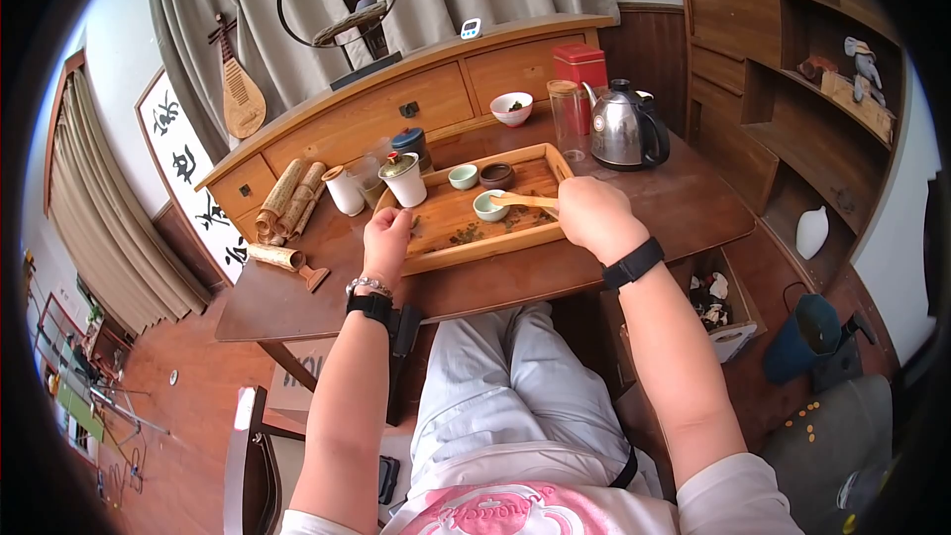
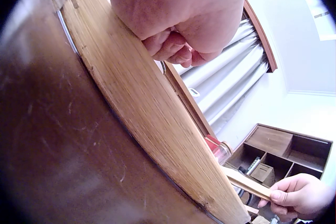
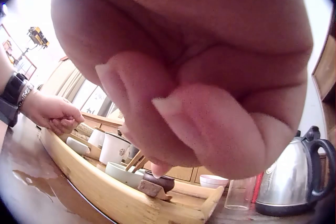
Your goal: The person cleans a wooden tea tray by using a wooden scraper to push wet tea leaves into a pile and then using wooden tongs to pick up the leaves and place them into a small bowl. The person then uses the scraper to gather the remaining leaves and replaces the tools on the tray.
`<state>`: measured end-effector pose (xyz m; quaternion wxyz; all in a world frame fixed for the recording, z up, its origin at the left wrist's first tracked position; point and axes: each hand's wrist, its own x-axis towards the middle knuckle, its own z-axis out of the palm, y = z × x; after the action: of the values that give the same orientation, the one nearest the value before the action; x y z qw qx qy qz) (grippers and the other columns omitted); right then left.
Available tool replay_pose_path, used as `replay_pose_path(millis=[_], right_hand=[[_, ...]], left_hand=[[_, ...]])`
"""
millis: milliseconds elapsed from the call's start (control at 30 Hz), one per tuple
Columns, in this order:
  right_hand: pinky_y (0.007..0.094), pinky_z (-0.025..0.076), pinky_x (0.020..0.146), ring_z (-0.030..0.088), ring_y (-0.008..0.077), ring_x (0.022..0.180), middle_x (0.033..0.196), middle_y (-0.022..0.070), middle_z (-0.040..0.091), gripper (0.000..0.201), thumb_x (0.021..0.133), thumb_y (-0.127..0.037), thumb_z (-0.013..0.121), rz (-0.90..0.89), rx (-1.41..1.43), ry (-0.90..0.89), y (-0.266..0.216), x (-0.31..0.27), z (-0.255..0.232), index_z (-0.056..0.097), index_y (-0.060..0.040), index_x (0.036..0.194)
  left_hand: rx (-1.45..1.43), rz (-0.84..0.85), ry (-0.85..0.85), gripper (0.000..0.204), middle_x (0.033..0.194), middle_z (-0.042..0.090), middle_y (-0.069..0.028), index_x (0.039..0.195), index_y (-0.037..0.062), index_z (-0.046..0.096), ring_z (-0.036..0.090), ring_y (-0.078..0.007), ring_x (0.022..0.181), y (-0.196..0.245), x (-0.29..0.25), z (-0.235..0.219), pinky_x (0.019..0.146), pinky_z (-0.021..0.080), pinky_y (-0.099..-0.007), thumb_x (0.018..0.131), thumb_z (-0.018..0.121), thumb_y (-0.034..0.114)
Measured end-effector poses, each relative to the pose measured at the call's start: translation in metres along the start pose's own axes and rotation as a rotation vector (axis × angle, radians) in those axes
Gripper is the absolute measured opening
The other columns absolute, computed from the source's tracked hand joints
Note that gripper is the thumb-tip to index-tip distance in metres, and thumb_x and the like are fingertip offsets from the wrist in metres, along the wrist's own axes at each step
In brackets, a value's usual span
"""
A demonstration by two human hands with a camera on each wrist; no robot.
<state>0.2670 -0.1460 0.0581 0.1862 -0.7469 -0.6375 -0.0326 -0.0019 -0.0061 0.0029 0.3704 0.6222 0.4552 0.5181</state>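
Note:
My right hand (image 1: 599,218) grips wooden tongs (image 1: 530,200) over the right part of a wooden tray (image 1: 446,260). The two tong tips meet the rim of a pale green cup (image 1: 490,210), which also shows below the fingers in the right wrist view. Behind it stand a second pale green cup (image 1: 463,176) and a dark brown cup (image 1: 496,176). My left hand (image 1: 386,238) is by the tray's near left edge, its fingers curled with nothing seen in them. Just beyond it is a white lidded cup (image 1: 403,183).
Left of the tray lie bamboo scrolls (image 1: 287,203) and a white canister (image 1: 344,191). Behind and right are a glass jar (image 1: 570,124), a red tin (image 1: 582,74), a steel kettle (image 1: 621,129) and a white bowl (image 1: 511,109). A low drawer unit (image 1: 367,104) backs the table.

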Motion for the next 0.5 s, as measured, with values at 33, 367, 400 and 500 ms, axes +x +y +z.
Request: replay_pose_path(millis=[33, 367, 400, 500], right_hand=[[0.0390, 0.055, 0.075, 0.068, 0.0314, 0.089, 0.092, 0.0159, 0.070, 0.014, 0.080, -0.006, 0.059, -0.001, 0.000, 0.000, -0.0002, -0.0006, -0.0004, 0.072, -0.0044, 0.087], [0.0391, 0.055, 0.075, 0.068, 0.0314, 0.091, 0.093, 0.0154, 0.070, 0.016, 0.080, -0.006, 0.059, -0.013, -0.031, -0.072, -0.0061, -0.0038, -0.0039, 0.072, -0.0045, 0.089], [0.0392, 0.055, 0.076, 0.068, 0.0314, 0.091, 0.093, 0.0154, 0.070, 0.016, 0.081, -0.007, 0.059, -0.016, -0.024, -0.070, -0.0066, -0.0042, -0.0041, 0.072, -0.0046, 0.089], [0.0394, 0.055, 0.076, 0.068, 0.0312, 0.091, 0.093, 0.0153, 0.070, 0.017, 0.081, -0.007, 0.058, -0.018, -0.029, -0.050, -0.0065, -0.0034, -0.0014, 0.072, -0.0047, 0.090]], left_hand=[[-0.016, 0.005, -0.007, 0.025, 0.064, 0.052, 0.0026, 0.072, 0.0042, 0.059, 0.045, -0.0062, 0.060, -0.0011, 0.0007, -0.0001, 0.055, 0.036, -0.0235, 0.091, 0.060, 0.022], [0.026, 0.005, -0.002, 0.026, 0.065, 0.053, 0.0028, 0.072, 0.0036, 0.060, 0.044, -0.0058, 0.060, -0.0001, -0.0006, -0.0009, 0.055, 0.035, -0.0236, 0.090, 0.061, 0.023], [0.029, 0.013, 0.003, 0.026, 0.064, 0.053, 0.0029, 0.072, 0.0034, 0.060, 0.044, -0.0058, 0.059, 0.0007, -0.0012, -0.0005, 0.054, 0.035, -0.0237, 0.090, 0.061, 0.023], [0.030, 0.027, 0.008, 0.026, 0.064, 0.052, 0.0032, 0.072, 0.0030, 0.060, 0.043, -0.0057, 0.059, 0.0010, -0.0013, 0.0005, 0.054, 0.035, -0.0238, 0.090, 0.060, 0.022]])
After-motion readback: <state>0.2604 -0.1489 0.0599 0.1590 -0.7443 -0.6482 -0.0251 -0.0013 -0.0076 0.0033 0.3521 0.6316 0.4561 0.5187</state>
